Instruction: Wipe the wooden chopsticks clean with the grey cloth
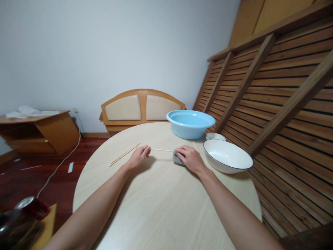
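Here, stick [162, 150] in left fingers [147, 150].

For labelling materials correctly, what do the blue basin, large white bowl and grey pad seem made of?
Blue basin: probably plastic, glossy with bright highlights. Large white bowl: enamel or glazed ceramic, shiny and dark-rimmed. Grey pad: perhaps cloth or sponge, matte and mottled.

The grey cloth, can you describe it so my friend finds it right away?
On the round table, left of the big white bowl, find the right hand. In its grip is the grey cloth: chunky and dull, unlike the thin pale stick running into it.
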Demonstrator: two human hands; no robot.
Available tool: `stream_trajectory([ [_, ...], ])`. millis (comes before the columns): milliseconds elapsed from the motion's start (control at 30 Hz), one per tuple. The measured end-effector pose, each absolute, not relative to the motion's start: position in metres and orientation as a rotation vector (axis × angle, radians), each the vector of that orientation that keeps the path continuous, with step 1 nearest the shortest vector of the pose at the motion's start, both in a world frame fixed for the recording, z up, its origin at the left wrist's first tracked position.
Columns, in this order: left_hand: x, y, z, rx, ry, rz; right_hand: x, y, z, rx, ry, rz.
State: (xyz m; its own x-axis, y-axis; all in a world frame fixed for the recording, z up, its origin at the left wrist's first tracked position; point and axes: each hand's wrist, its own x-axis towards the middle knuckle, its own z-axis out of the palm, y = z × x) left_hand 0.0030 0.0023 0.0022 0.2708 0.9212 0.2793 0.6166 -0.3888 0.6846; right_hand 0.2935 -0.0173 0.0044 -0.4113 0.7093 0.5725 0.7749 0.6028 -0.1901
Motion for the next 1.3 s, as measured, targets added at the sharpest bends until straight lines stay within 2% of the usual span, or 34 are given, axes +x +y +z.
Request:
stream_trajectory([
  [367, 0.040, -0.017, 0.001, 2.550, 1.298, 0.678, 0.262, -0.033, 0.003, -1.050, -2.376, -0.143],
  [733, 0.036, -0.009, 0.000, 2.839, 1.182, 0.675, 0.259, -0.035, 0.009, -1.089, -2.357, -0.146],
  [1300, 0.006, 0.003, -0.003, 2.819, 1.389, 0.706, 0.283, -0.024, 0.006, -1.209, -2.259, -0.139],
])
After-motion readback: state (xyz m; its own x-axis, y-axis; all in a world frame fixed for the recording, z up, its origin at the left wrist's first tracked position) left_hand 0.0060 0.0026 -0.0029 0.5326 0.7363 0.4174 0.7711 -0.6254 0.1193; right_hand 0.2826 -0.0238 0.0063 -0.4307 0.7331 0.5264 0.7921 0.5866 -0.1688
